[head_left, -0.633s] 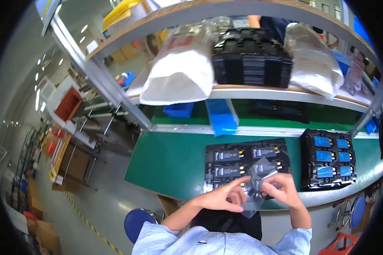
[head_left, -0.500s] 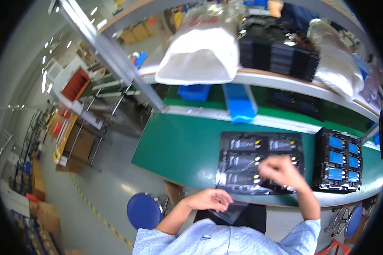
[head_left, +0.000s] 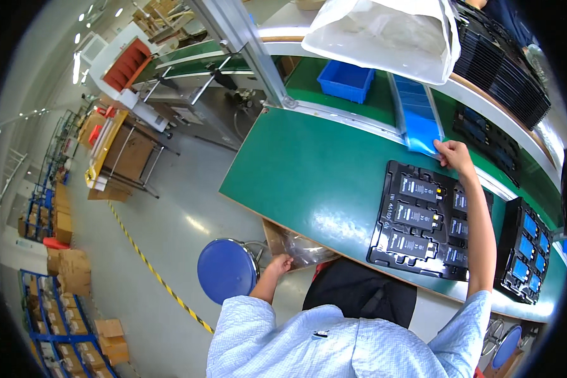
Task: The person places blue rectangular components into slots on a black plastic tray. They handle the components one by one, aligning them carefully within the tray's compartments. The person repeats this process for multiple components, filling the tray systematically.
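My right hand [head_left: 455, 157] reaches across the bench, its fingers pinched at the lower right corner of a blue film strip [head_left: 421, 131] that hangs over the back rail. Under my right forearm lies a black plastic tray [head_left: 384, 244] holding several dark, flat battery-like packs [head_left: 417, 215]; the arm hides part of its right side. Below the bench's front edge, my left hand [head_left: 280, 264] is closed beside an open cardboard box [head_left: 274, 238] with clear plastic film [head_left: 303, 248] in it. Whether the fingers hold some of that film is too small to tell.
A stacked black tray [head_left: 509, 252] with blue-covered packs stands at the right of the green bench [head_left: 290, 170]. Behind the rail sit a blue bin [head_left: 346, 82] and another dark tray [head_left: 485, 135]. A white bag [head_left: 384, 44] overhangs the shelf. A blue stool [head_left: 227, 271] stands at left.
My right hand has moved from above the tray to the blue film strip. My left hand, with clear film hanging by it before, has gone down and left to the box. The view has shifted left.
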